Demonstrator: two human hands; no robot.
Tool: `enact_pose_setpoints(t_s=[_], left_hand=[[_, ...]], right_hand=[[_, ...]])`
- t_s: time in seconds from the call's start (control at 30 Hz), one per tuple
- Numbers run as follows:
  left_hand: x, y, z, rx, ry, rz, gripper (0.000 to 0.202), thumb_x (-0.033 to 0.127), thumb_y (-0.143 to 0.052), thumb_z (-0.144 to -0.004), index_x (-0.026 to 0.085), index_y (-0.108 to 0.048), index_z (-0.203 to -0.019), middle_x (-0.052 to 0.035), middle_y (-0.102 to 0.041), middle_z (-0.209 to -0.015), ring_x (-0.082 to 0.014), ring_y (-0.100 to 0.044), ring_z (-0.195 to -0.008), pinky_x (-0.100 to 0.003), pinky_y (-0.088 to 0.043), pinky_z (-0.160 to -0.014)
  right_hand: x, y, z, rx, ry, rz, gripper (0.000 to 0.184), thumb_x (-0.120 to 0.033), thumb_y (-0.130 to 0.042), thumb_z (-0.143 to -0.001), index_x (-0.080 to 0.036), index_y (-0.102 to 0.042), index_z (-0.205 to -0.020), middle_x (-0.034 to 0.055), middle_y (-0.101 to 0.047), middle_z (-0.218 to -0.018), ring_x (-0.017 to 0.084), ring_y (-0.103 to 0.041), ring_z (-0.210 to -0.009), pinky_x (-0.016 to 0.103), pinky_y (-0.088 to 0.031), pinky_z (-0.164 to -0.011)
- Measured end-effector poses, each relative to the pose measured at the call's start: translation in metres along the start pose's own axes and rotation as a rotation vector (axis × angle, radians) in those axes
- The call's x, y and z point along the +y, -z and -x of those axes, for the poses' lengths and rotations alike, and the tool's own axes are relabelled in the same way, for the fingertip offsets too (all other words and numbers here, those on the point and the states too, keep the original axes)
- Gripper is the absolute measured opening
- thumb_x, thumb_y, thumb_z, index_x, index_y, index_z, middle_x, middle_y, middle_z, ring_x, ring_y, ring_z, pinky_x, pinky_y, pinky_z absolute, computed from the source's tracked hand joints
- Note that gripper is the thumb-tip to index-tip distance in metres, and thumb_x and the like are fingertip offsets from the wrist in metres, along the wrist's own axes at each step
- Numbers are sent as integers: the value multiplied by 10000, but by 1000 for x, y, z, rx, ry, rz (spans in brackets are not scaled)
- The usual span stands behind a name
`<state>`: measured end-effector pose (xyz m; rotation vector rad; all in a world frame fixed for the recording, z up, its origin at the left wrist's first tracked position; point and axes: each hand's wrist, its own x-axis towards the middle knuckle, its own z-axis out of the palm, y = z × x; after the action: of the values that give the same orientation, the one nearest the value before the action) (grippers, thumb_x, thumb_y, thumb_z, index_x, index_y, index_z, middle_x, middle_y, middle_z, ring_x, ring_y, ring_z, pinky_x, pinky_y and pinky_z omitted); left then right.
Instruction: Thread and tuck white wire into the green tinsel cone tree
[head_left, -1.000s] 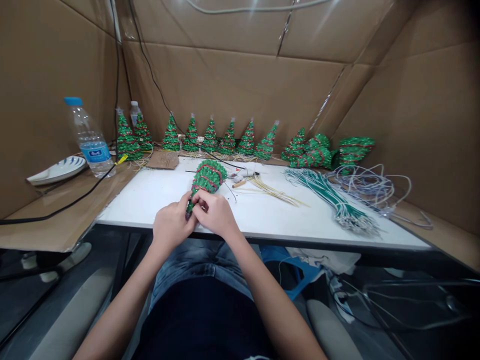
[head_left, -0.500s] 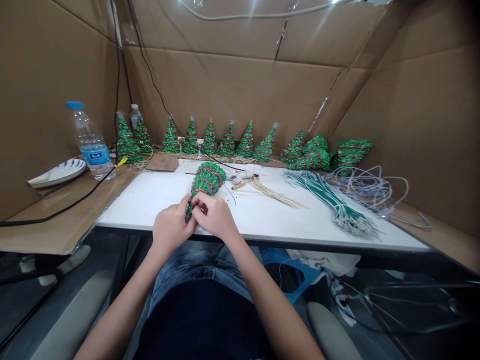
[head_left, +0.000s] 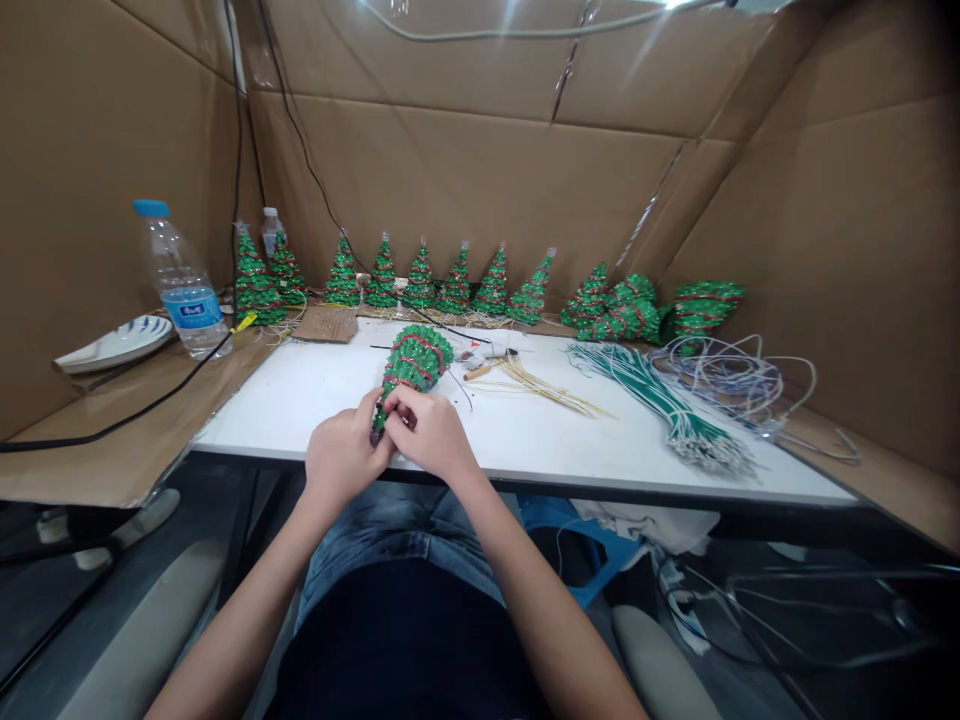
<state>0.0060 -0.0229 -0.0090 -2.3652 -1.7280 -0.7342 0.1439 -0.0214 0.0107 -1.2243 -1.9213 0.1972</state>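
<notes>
A small green Christmas tree with red garland lies tilted over the white tabletop, its narrow tip toward me and its wide end away. My left hand is closed around the left side of the tip. From the right, my right hand pinches at the same narrow end, with bent fingers close to my left thumb. Whatever sits between the fingertips is too small to make out. Just beyond the tree's right side lie a tool with a wooden handle and a bundle of thin yellow wires.
Several finished-looking trees stand along the back edge, with more lying at the right. A bundle of green and white wires and a tangled clear cable lie on the right. A water bottle and a plate are at left.
</notes>
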Motion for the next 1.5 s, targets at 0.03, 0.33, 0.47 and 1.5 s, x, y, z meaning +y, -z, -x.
enact_pose_setpoints(t_s=[0.03,0.33,0.47,1.5], left_hand=[[0,0,0,0,0,0,501,382,-423,-883,205,-478,-1349,-88,-722,-865,-259,-689,-792,-295,-444,-654],[0,-1,0,15,-6,-5,505,394,-419,-888,202,-486,-1350,-85,-723,-864,-266,-686,-782,-302,-432,-634],[-1,-3,0,21,-13,-12,512,397,-427,-886,200,-482,-1356,-87,-721,-858,-264,-685,-778,-299,-427,-629],[-2,-6,2,83,-27,13,508,391,-446,-880,193,-514,-1343,-83,-712,-820,-254,-677,-751,-293,-418,-623]], right_hand=[[0,0,0,0,2,0,97,-170,-502,-744,-219,-586,-738,-52,-501,-553,114,-449,-528,223,-325,-576],[1,0,0,0,13,-16,91,-166,-495,-744,-217,-570,-734,-56,-492,-555,108,-445,-520,221,-322,-577],[0,0,1,1,7,-21,87,-165,-497,-741,-215,-567,-730,-56,-492,-551,108,-449,-520,221,-324,-576],[1,-1,1,1,18,-31,84,-164,-504,-741,-216,-570,-736,-56,-496,-548,109,-451,-521,219,-324,-572]])
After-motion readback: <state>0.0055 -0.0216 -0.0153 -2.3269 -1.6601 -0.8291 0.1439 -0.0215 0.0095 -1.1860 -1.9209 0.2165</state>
